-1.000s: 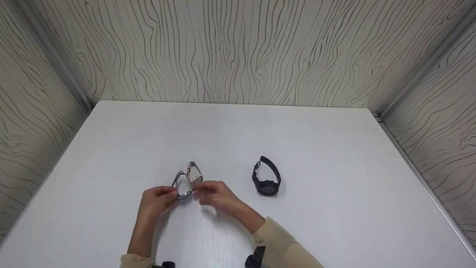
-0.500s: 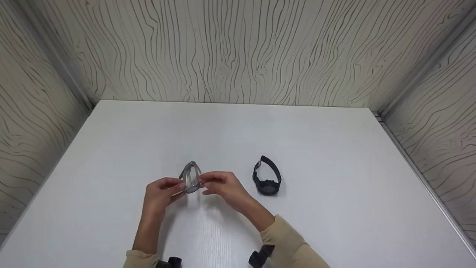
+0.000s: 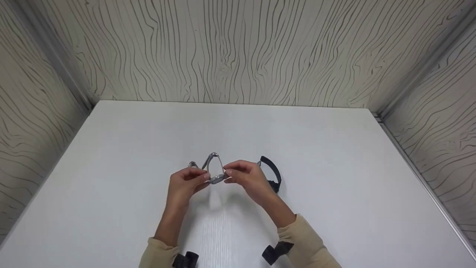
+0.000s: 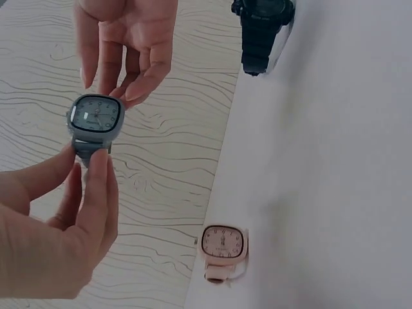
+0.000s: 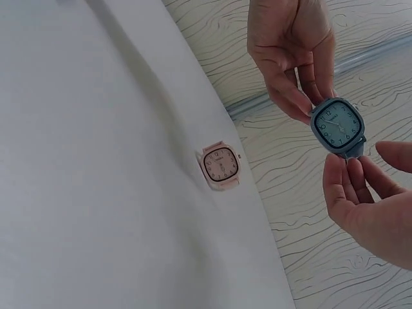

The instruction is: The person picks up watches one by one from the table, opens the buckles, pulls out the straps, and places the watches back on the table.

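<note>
Lifted: grey watch (image 3: 214, 172) pinched by both hands; three watches total, pink (image 4: 222, 248), black (image 3: 273, 175).

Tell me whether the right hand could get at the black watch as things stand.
Probably yes, once it lets go: the right hand pinches the grey watch together with the left hand, and the black watch stands on the table just beside it, nothing between.

Both forearms are raised forward, the left hand (image 3: 186, 184) and right hand (image 3: 248, 178) brought close together, fingertips (image 4: 98, 168) curled into pinches
</note>
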A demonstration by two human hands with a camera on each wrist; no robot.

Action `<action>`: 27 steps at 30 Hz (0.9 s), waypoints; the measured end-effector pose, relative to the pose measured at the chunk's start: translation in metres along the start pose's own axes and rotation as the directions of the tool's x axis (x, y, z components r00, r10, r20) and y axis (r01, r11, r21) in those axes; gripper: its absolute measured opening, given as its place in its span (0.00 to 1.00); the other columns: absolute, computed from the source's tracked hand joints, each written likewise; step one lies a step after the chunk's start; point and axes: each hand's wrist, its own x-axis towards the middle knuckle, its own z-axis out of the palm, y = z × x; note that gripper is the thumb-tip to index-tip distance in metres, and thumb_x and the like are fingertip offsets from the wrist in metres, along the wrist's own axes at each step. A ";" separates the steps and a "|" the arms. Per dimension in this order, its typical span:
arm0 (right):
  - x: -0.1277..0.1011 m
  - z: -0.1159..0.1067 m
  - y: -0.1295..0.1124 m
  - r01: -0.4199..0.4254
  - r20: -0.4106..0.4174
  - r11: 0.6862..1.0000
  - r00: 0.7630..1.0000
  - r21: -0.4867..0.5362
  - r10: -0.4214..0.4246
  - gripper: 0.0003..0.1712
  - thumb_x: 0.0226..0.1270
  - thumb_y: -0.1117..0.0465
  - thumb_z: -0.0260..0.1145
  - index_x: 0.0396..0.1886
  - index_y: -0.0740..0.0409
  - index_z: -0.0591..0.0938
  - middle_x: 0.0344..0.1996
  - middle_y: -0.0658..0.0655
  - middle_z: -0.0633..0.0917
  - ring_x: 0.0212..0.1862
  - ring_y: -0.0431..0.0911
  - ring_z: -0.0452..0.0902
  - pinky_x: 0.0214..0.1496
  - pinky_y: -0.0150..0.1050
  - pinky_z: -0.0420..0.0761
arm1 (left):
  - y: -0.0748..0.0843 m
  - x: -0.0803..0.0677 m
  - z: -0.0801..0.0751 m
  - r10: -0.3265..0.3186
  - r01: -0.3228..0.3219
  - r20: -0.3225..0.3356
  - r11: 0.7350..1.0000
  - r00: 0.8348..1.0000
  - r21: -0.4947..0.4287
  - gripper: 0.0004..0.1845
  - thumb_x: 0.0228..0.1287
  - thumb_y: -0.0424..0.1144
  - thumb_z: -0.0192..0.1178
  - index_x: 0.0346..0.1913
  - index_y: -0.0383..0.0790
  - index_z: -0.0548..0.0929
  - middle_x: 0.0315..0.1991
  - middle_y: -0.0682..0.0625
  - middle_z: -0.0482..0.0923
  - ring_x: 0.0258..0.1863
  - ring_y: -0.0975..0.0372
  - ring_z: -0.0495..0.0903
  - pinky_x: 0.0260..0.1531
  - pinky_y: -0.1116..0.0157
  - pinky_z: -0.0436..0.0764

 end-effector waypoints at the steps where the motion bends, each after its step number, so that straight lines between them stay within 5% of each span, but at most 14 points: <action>1: -0.001 -0.003 0.000 -0.001 -0.013 1.000 1.000 -0.011 0.001 0.12 0.62 0.67 0.62 0.42 0.72 0.78 0.38 0.68 0.78 0.40 0.49 0.79 0.48 0.45 0.78 | -0.001 0.000 0.003 0.000 0.000 0.009 1.000 1.000 0.001 0.09 0.51 0.28 0.66 0.35 0.28 0.81 0.33 0.40 0.75 0.32 0.56 0.80 0.36 0.63 0.81; 7: -0.009 -0.017 -0.002 -0.012 -0.067 0.999 0.998 -0.044 0.009 0.16 0.59 0.66 0.64 0.42 0.76 0.76 0.36 0.66 0.78 0.38 0.49 0.79 0.47 0.44 0.79 | 0.007 -0.006 0.023 -0.039 0.036 0.047 0.997 0.998 0.064 0.11 0.52 0.29 0.66 0.38 0.27 0.79 0.34 0.41 0.75 0.34 0.57 0.80 0.38 0.64 0.81; 14: -0.017 -0.030 -0.006 -0.056 -0.112 0.996 0.993 -0.070 0.048 0.13 0.57 0.65 0.66 0.37 0.72 0.78 0.32 0.61 0.79 0.35 0.50 0.80 0.43 0.43 0.80 | 0.002 -0.009 0.035 -0.048 0.044 0.125 0.998 0.991 0.035 0.13 0.53 0.31 0.66 0.40 0.27 0.78 0.34 0.43 0.76 0.35 0.58 0.80 0.40 0.64 0.80; 27: -0.027 -0.047 -0.009 -0.065 -0.101 0.995 0.993 -0.081 0.057 0.12 0.56 0.68 0.66 0.34 0.74 0.77 0.30 0.59 0.78 0.32 0.49 0.79 0.40 0.42 0.80 | -0.004 -0.012 0.051 -0.026 0.018 0.170 0.999 0.985 0.048 0.11 0.53 0.29 0.65 0.38 0.27 0.78 0.32 0.43 0.77 0.34 0.58 0.80 0.38 0.64 0.81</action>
